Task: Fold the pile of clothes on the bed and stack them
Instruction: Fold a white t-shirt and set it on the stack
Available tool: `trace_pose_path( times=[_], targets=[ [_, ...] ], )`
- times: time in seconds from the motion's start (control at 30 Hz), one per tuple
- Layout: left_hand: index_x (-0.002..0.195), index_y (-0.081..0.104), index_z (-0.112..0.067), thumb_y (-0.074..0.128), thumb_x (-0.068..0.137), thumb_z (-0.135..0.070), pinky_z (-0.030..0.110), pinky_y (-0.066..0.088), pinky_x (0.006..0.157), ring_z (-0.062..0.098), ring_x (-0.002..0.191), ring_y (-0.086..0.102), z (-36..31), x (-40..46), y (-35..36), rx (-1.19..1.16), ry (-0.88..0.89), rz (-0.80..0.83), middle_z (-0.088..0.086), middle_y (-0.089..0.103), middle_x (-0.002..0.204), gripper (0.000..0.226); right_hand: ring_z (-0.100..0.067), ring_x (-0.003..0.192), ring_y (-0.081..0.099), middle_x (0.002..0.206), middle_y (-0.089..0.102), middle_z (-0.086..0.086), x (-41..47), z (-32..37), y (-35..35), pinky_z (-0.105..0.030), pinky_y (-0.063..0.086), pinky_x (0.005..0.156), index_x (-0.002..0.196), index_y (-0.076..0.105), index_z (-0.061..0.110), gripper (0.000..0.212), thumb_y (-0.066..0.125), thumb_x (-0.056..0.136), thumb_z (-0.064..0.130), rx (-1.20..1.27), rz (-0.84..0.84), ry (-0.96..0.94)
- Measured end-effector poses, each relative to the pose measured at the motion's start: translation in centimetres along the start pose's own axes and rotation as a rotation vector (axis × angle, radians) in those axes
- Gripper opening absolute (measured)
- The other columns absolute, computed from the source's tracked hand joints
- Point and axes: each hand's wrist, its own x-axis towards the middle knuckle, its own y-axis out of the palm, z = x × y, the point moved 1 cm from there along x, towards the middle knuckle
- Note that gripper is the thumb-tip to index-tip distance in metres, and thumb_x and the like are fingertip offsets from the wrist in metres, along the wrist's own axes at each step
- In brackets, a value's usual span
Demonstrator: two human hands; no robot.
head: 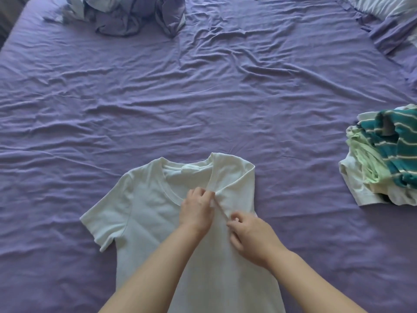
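A white T-shirt (146,213) lies flat on the purple bed sheet (203,98), collar away from me. Its right sleeve and side are folded inward over the chest. My left hand (197,210) pinches the folded sleeve's edge near the collar. My right hand (250,236) pinches the same fold a little lower, close beside the left. The shirt's left sleeve lies spread out on the sheet. A pile of clothes (383,159), with a teal striped garment on top of pale green and white ones, sits at the right edge of the bed.
A crumpled purple and white blanket (126,14) lies at the far side of the bed. A pillow in white and purple (388,10) sits at the far right corner. Wrinkled sheet stretches between the shirt and the blanket.
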Motion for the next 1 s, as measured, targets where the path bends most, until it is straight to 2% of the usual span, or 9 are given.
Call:
trace_pose_path(
  times=[0.1, 0.27, 0.37, 0.43, 0.57, 0.7, 0.87, 0.93, 1.0],
  targets=[
    [0.123, 0.058, -0.017, 0.051, 0.087, -0.012, 0.035, 0.042, 0.089, 0.028, 0.115, 0.045, 3.8, -2.3, -0.8, -0.049, -0.022, -0.011, 0.004, 0.053, 0.122, 0.037, -0.026, 0.098, 0.056, 0.113, 0.052, 0.001, 0.9, 1.7, 0.6, -0.035, 0.045, 0.07, 0.113, 0.055, 0.017, 0.028, 0.038, 0.091, 0.024, 0.02, 0.065, 0.092],
    [0.096, 0.069, -0.015, 0.071, 0.06, -0.004, 0.04, 0.055, 0.062, 0.033, 0.085, 0.063, 10.8, -4.6, -3.9, -0.016, -0.022, -0.131, 0.007, 0.064, 0.097, 0.038, -0.027, 0.102, 0.054, 0.112, 0.055, -0.002, 2.9, 6.4, 2.3, -0.035, 0.044, 0.074, 0.116, 0.054, 0.016, 0.029, 0.04, 0.091, 0.017, -0.087, 0.067, 0.01],
    [0.123, 0.057, -0.019, 0.06, 0.081, -0.008, 0.041, 0.043, 0.092, 0.028, 0.123, 0.045, 14.8, -5.4, -6.3, 0.027, -0.139, -0.161, 0.005, 0.05, 0.13, 0.043, -0.026, 0.077, 0.062, 0.087, 0.062, 0.0, 5.6, 10.3, 3.9, -0.033, 0.049, 0.056, 0.091, 0.064, 0.017, 0.026, 0.06, 0.066, 0.01, -0.116, 0.006, -0.147],
    [0.136, 0.042, -0.022, 0.047, 0.091, -0.015, 0.034, 0.029, 0.105, 0.021, 0.134, 0.027, 18.1, -5.6, -7.2, 0.053, -0.236, -0.166, 0.001, 0.035, 0.143, 0.046, -0.022, 0.067, 0.062, 0.078, 0.063, 0.004, 7.4, 13.3, 4.9, -0.029, 0.05, 0.049, 0.08, 0.065, 0.02, 0.029, 0.066, 0.051, 0.014, -0.135, -0.049, -0.239],
    [0.145, 0.025, -0.021, 0.046, 0.096, -0.03, 0.034, 0.024, 0.11, 0.022, 0.138, 0.021, 23.3, -5.4, -8.1, 0.068, -0.375, -0.063, 0.001, 0.028, 0.149, 0.055, -0.021, 0.081, 0.067, 0.088, 0.068, 0.004, 10.5, 18.2, 6.6, -0.03, 0.055, 0.058, 0.086, 0.069, 0.023, 0.032, 0.074, 0.055, 0.028, -0.093, -0.138, -0.269],
    [0.137, 0.04, -0.018, 0.056, 0.091, -0.035, 0.035, 0.033, 0.1, 0.026, 0.125, 0.037, 26.4, -4.6, -8.3, -0.044, -0.433, 0.012, 0.006, 0.046, 0.133, 0.051, -0.032, 0.099, 0.063, 0.101, 0.067, 0.001, 12.6, 20.9, 9.0, -0.044, 0.052, 0.068, 0.094, 0.068, 0.027, 0.035, 0.072, 0.06, 0.037, 0.115, -0.126, -0.172],
    [0.098, 0.06, -0.013, 0.058, 0.088, -0.033, 0.034, 0.042, 0.085, 0.025, 0.106, 0.051, 27.6, -4.2, -9.2, -0.259, -0.434, 0.002, 0.006, 0.059, 0.108, 0.023, -0.036, 0.121, 0.048, 0.117, 0.062, -0.003, 12.1, 22.6, 11.8, -0.053, 0.039, 0.094, 0.096, 0.054, 0.038, 0.063, 0.087, 0.042, 0.04, -0.015, -0.17, -0.163],
    [0.091, 0.055, -0.014, 0.058, 0.088, -0.032, 0.034, 0.047, 0.079, 0.025, 0.093, 0.058, 27.8, -4.0, -9.9, -0.376, -0.411, 0.025, 0.004, 0.062, 0.096, 0.018, -0.031, 0.127, 0.038, 0.123, 0.059, -0.003, 11.8, 22.8, 12.7, -0.051, 0.029, 0.106, 0.096, 0.051, 0.036, 0.059, 0.085, 0.047, 0.039, -0.008, -0.18, -0.133],
    [0.088, 0.053, -0.014, 0.06, 0.086, -0.024, 0.035, 0.055, 0.069, 0.025, 0.074, 0.063, 27.6, -3.7, -10.6, -0.582, -0.43, 0.033, 0.004, 0.061, 0.084, 0.013, -0.032, 0.122, 0.047, 0.116, 0.062, -0.001, 11.8, 22.7, 12.9, -0.052, 0.037, 0.103, 0.09, 0.053, 0.032, 0.038, 0.078, 0.061, 0.035, 0.068, -0.247, -0.111]
  ],
)
